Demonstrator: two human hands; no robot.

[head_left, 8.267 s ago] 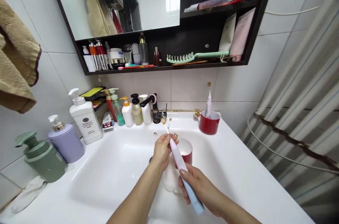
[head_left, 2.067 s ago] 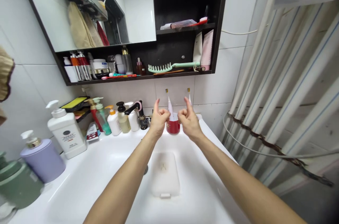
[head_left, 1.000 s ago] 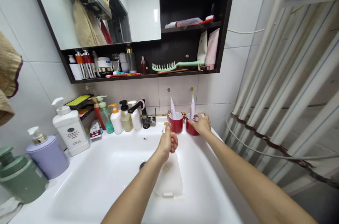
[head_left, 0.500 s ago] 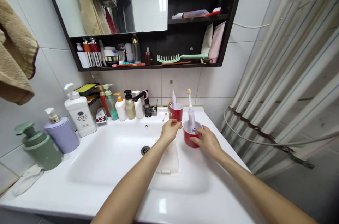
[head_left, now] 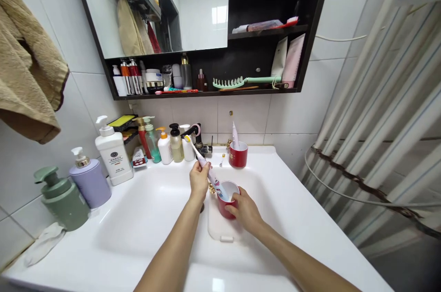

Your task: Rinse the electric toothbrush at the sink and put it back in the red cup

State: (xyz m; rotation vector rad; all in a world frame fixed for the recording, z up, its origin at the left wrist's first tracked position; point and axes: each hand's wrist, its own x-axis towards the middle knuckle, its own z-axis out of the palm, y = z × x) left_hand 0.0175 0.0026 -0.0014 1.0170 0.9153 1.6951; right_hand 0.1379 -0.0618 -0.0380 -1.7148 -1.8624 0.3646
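Over the sink, my left hand [head_left: 200, 180] grips an electric toothbrush [head_left: 216, 182] near its neck. The brush is pale with a printed handle and a yellowish-white head, and it tilts up to the left. Its lower end reaches the mouth of a red cup [head_left: 225, 209] with a white inside. Fingers of my right hand [head_left: 246, 209] close round the right side of that cup. Below the cup lies a whitish translucent flat piece [head_left: 220, 232] in the basin. A second red cup [head_left: 238, 156] stands on the back ledge with another toothbrush [head_left: 235, 135] upright in it.
A black faucet [head_left: 198, 138] rises behind the white sink [head_left: 144, 223]. Several pump bottles [head_left: 165, 147] line the back left, with a green dispenser [head_left: 64, 204] farther left. Above hangs a dark cabinet [head_left: 255, 92] with a mirror. Wrapped pipes [head_left: 372, 112] run along the right.
The red cup has moved left from the right side of the sink to over the basin, in my right hand. My left hand has taken hold of its toothbrush and tilts it leftward.
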